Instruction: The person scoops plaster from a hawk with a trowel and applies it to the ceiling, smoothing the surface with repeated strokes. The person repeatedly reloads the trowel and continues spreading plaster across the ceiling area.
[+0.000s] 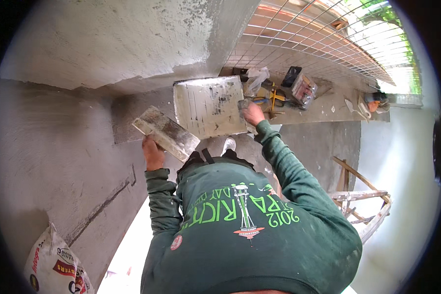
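My left hand (153, 153) is closed around the lower side of a flat rectangular plastering float (169, 132), which is tilted and smeared with grey plaster. My right hand (253, 114) is closed at the right edge of a square off-white board (208, 87) with dark streaks. A small greyish object (242, 104) shows at its fingers, but its kind cannot be made out. Between my two hands, the board lies on a grey ledge. The float's upper right end comes close to the board's lower left corner.
Yellow and blue hand tools (274, 98), a plastic bag (256, 81) and a clear box (304, 90) crowd the ledge at the right. Further along lie trowels (357, 109). Wire mesh (318, 36) rises behind. A wooden trestle (365, 196) stands right; a white sack (59, 262) sits lower left.
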`<action>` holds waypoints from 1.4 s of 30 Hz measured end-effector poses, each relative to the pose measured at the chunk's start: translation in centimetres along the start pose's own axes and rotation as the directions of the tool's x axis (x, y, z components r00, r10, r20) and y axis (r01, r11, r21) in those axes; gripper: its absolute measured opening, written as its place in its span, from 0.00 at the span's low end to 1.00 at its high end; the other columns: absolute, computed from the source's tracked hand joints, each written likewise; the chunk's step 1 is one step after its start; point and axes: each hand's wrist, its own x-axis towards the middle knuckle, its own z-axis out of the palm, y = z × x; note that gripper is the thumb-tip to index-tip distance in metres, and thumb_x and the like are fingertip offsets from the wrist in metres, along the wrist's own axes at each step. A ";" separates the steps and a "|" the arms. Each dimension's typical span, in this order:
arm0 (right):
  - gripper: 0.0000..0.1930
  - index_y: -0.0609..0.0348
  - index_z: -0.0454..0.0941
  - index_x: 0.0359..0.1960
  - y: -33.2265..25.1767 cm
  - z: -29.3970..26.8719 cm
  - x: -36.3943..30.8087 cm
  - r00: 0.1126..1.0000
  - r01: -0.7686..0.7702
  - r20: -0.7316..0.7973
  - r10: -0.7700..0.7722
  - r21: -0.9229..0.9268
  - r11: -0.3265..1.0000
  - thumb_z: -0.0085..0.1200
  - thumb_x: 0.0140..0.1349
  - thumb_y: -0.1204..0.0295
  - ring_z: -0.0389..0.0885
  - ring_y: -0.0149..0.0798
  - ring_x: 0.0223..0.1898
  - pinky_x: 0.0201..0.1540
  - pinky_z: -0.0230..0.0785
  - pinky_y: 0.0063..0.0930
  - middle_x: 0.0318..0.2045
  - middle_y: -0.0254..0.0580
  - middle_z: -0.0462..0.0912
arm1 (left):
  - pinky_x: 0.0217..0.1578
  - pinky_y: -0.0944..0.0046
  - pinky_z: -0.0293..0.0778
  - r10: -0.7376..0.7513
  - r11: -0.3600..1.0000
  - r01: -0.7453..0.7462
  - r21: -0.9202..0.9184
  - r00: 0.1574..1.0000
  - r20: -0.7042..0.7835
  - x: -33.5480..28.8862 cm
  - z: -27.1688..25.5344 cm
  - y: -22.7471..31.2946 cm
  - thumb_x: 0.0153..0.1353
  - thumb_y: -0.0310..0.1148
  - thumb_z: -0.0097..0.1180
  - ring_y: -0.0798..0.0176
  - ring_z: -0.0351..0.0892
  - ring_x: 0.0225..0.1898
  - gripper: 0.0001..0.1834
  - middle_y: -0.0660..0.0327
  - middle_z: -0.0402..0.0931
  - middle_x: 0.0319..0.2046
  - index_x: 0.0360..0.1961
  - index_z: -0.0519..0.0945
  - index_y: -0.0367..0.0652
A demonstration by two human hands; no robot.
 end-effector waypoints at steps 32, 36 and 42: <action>0.16 0.61 0.80 0.39 -2.8 9.5 1.8 0.885 -0.453 -0.217 0.411 -0.202 0.868 0.49 0.62 0.62 0.83 0.56 0.43 0.47 0.76 0.50 0.42 0.56 0.83 | 0.57 0.50 0.70 -0.075 0.996 0.073 0.056 0.997 0.034 0.3 -9.1 0.9 0.51 0.20 0.59 0.38 0.75 0.53 0.19 0.43 0.78 0.51 0.48 0.80 0.33; 0.14 0.58 0.80 0.40 -2.0 11.9 2.2 0.902 -0.432 -0.098 0.421 -0.261 0.864 0.49 0.62 0.62 0.82 0.56 0.45 0.48 0.76 0.48 0.43 0.55 0.82 | 0.57 0.50 0.70 0.172 0.592 -0.298 0.749 0.955 0.243 -0.7 -8.6 3.7 0.52 0.21 0.59 0.38 0.75 0.53 0.19 0.42 0.77 0.51 0.48 0.80 0.33; 0.16 0.60 0.78 0.42 -7.1 16.4 2.9 0.957 -0.286 -0.010 0.291 -0.216 0.933 0.48 0.64 0.61 0.81 0.56 0.45 0.47 0.75 0.47 0.42 0.56 0.81 | 0.58 0.54 0.71 0.126 0.694 -0.257 0.672 0.963 0.239 -0.5 -7.8 4.1 0.55 0.20 0.56 0.43 0.76 0.55 0.18 0.43 0.77 0.53 0.48 0.81 0.34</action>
